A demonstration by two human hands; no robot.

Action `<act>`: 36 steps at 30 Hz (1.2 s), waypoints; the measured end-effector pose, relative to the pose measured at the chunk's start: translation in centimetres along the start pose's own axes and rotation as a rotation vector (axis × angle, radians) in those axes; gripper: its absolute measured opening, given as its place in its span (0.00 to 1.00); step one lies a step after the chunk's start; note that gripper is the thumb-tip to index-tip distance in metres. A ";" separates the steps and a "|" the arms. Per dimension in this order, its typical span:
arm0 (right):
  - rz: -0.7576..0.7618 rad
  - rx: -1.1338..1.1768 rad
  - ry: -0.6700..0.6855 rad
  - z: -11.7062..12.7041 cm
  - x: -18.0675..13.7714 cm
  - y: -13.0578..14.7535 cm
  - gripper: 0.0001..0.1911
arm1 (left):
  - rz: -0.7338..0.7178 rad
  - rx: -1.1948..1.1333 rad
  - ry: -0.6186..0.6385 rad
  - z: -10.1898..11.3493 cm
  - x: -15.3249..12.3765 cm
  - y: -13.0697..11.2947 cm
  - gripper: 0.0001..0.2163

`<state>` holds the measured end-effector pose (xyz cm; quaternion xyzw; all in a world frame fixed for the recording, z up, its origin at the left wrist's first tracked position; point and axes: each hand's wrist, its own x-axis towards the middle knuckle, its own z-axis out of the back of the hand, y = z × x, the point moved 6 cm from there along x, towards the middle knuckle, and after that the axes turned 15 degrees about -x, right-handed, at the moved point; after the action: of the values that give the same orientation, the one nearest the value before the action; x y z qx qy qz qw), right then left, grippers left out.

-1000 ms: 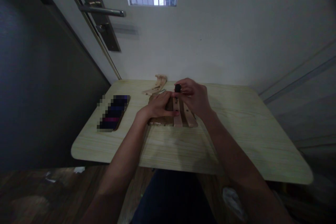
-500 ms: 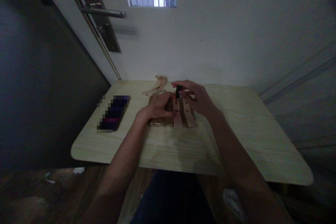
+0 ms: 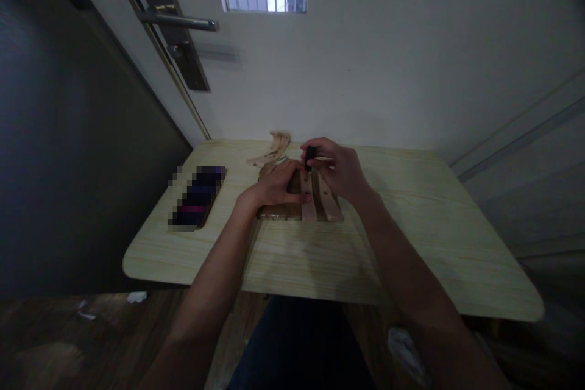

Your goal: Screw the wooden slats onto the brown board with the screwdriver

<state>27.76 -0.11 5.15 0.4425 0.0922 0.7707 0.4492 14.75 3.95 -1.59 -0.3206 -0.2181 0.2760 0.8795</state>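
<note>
My right hand (image 3: 338, 167) is closed on a short black-handled tool (image 3: 310, 158), which stands nearly upright over the far end of a pale wooden strip (image 3: 309, 210). Its tip is too small to make out. With thumb and forefinger apart, my left hand (image 3: 276, 186) holds that strip down against a brown, shiny-wrapped slab (image 3: 278, 214). A second wooden strip (image 3: 329, 204), dotted with dark holes, lies to the right on the same slab, partly beneath my right hand. Behind my left hand rests another curved wooden piece (image 3: 278, 146).
A phone (image 3: 201, 198), partly blurred out, lies on the left of the pale wood table (image 3: 434, 225). The table's far edge meets a white door (image 3: 388, 61) with a metal handle (image 3: 183, 22). Below, a crumpled clear plastic item (image 3: 404, 347) is on the floor.
My right hand has turned slightly around the black-handled tool and drawn its fingers in a little, its forearm shifting left. My left hand stays in place on the strip.
</note>
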 end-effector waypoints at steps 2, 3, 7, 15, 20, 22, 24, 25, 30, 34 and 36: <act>-0.050 -0.019 -0.026 0.3 0.0 -0.1 0.08 | 0.000 -0.007 0.005 -0.1 0.0 0.1 0.30; -0.070 -0.028 -0.038 0.4 0.0 -0.2 0.08 | 0.001 -0.011 0.008 -0.1 0.0 0.1 0.30; -0.082 -0.065 -0.073 0.0 -0.2 -0.5 0.16 | 0.023 -0.007 0.004 0.0 0.0 0.0 0.32; 0.007 -0.224 -0.163 -0.3 -0.4 -0.5 0.15 | -0.040 -0.032 -0.004 0.1 0.0 -0.5 0.29; 0.218 -0.256 -0.018 0.0 -0.5 0.8 0.14 | -0.024 -0.020 -0.012 0.0 0.0 0.0 0.28; 0.243 -0.199 0.020 0.3 -0.5 1.1 0.17 | -0.021 -0.020 -0.007 0.0 0.0 0.1 0.28; 0.220 -0.140 0.040 0.5 -0.5 0.9 0.18 | -0.028 -0.023 0.002 0.0 0.0 0.1 0.28; 0.192 -0.113 0.052 0.4 -0.4 0.7 0.18 | -0.033 -0.024 0.003 0.0 0.0 0.2 0.28; 0.038 0.001 0.016 0.2 -0.3 -0.4 0.13 | -0.033 -0.021 -0.002 0.0 0.0 0.3 0.29; -0.081 0.026 -0.061 0.1 -0.3 -0.9 0.11 | -0.027 -0.029 -0.001 0.0 0.0 0.1 0.30; -0.134 0.024 -0.082 0.0 -0.3 -0.9 0.13 | -0.019 -0.034 0.006 0.0 0.0 -0.1 0.30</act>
<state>28.40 0.19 4.51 0.4716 0.1122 0.7191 0.4978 14.80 3.91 -1.58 -0.3343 -0.2233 0.2631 0.8770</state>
